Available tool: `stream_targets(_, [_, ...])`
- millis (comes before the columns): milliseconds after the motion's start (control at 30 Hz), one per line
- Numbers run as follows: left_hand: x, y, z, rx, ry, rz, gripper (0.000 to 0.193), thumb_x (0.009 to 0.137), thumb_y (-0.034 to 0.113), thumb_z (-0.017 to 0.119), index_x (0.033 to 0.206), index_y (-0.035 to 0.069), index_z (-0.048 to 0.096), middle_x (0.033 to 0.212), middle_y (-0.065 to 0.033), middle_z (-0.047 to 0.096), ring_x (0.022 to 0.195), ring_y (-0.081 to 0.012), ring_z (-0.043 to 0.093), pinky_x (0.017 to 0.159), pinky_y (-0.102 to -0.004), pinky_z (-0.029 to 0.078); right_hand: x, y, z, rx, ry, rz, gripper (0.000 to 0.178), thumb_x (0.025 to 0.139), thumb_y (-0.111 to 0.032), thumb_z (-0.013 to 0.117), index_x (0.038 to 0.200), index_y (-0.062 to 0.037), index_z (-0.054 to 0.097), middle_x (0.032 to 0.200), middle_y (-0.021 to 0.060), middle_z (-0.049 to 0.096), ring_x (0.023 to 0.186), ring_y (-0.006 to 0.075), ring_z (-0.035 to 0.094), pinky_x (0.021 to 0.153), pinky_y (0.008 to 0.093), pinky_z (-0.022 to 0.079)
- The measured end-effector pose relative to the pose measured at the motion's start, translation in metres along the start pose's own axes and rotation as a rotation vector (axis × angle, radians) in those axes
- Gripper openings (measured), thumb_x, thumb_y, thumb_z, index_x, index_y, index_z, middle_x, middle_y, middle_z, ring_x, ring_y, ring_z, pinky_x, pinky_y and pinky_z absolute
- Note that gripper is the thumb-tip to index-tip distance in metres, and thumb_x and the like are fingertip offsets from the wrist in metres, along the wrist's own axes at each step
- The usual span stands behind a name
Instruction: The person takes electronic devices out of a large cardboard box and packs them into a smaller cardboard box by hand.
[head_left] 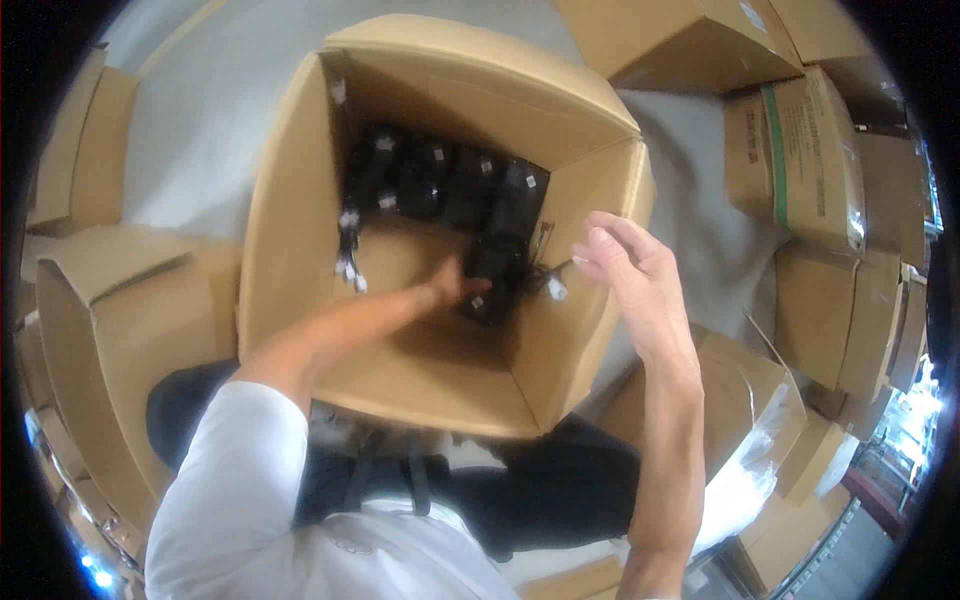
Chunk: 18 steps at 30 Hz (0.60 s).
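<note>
A large open cardboard box [430,385] stands before me with several black boxy units [515,200] inside, small pale labels on their tops. Deep in the box, my left hand [450,284] grips the side of a nearer black unit [492,262], one finger lying over its top. Above the right wall, my right hand [632,268] is closed, thumb against fingers. At its fingertips shows the pale end of a thin dark cable [560,267] running back toward that unit. A white connector [556,289] hangs beside it. Other cables with white plugs [350,270] lie along the left wall.
Cardboard boxes surround me: an open one [150,340] at left, a green-taped one [800,155] at right and another [690,45] at the far right. Clear plastic wrap [745,475] spills from an open carton [735,395] at near right. Grey floor [225,120] shows behind.
</note>
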<state>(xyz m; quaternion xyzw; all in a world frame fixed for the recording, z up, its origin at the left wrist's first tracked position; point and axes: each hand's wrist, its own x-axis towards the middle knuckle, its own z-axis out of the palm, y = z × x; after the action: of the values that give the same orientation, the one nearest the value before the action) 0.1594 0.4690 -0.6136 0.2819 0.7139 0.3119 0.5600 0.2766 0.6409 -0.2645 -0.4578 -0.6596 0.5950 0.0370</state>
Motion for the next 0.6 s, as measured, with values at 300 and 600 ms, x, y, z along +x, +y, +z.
stream_targets(300, [-0.010,0.055,-0.028,0.690,-0.106,0.035,0.059,0.081,0.040,0.080,0.118,-0.004,0.068,0.127,-0.0276,0.064,0.122,-0.0397,0.060,0.098,-0.0472,0.053,-0.027,-0.017,0.040,-0.404,0.021,-0.226,0.045,0.098,-0.024,0.063,0.131,0.0068,0.060,0.116,0.0192,0.070,0.107,0.0240,0.068,0.093,0.0353,0.052])
stream_targets(600, [-0.219,0.236,-0.216,0.781,-0.016,0.680,0.039,0.084,0.034,0.069,0.093,-0.003,0.071,0.092,-0.0265,0.071,0.088,-0.0423,0.069,0.080,-0.0487,0.055,-0.056,-0.032,0.098,-0.675,-0.288,-0.310,0.045,0.097,-0.021,0.064,0.131,0.0076,0.059,0.119,0.0220,0.070,0.109,0.0252,0.067,0.093,0.0362,0.052])
